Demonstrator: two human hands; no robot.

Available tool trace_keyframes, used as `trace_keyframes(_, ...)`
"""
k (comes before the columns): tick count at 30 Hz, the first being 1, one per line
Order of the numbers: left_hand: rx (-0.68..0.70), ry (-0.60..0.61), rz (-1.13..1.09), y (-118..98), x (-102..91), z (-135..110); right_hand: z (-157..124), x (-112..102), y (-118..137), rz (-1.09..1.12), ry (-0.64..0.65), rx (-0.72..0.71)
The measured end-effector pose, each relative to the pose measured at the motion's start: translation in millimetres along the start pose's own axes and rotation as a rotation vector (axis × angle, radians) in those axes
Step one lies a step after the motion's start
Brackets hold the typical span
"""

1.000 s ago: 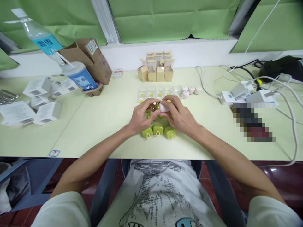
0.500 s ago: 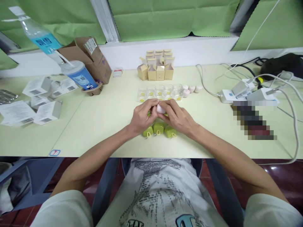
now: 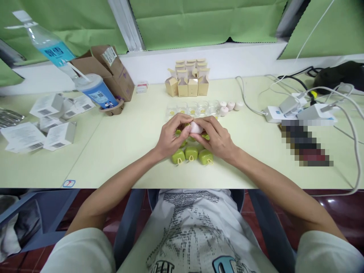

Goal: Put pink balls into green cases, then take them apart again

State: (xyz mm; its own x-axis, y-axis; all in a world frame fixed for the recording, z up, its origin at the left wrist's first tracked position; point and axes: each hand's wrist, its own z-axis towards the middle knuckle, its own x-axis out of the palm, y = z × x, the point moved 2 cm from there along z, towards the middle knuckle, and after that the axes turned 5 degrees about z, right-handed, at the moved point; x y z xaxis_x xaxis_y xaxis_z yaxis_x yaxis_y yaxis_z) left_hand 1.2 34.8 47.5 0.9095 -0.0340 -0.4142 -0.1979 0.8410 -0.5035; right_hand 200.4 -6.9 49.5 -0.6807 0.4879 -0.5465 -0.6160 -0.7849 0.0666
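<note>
Between the fingertips of both hands is a small pale pink rounded case (image 3: 196,127), whose kind I cannot fully make out. My left hand (image 3: 172,134) pinches it from the left with thumb and fingers. From the right, the fingers of my right hand (image 3: 217,137) close on it too. Green rounded cases with pale yellow loops, one of them (image 3: 191,153) in the front row, lie below the hands; others are partly hidden under the fingers. Just beyond the hands stand clear plastic containers (image 3: 192,109) with round yellow stickers, partly covered by my fingers.
Several pale pink pieces (image 3: 224,110) sit right of the clear containers. Open cream boxes (image 3: 187,87) stand against the wall. White boxes (image 3: 58,135), a cup (image 3: 98,91), a bottle (image 3: 52,47) and a cardboard box (image 3: 121,76) are left; a power strip (image 3: 274,114) with cables lies right.
Both hands have shifted slightly, and more of the pale pink case shows between the fingers. It stays held by both. The view has moved a little; the other things stay put.
</note>
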Motion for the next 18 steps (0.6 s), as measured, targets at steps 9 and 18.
trace_keyframes(9, 0.013, 0.115, -0.033, 9, 2.3, -1, 2, 3, 3, 0.271, -0.164, 0.136)
trace_keyframes(18, -0.061, 0.006, 0.106, 17, -7.6, -3, -15, -53, -117, 0.415, -0.376, 0.751)
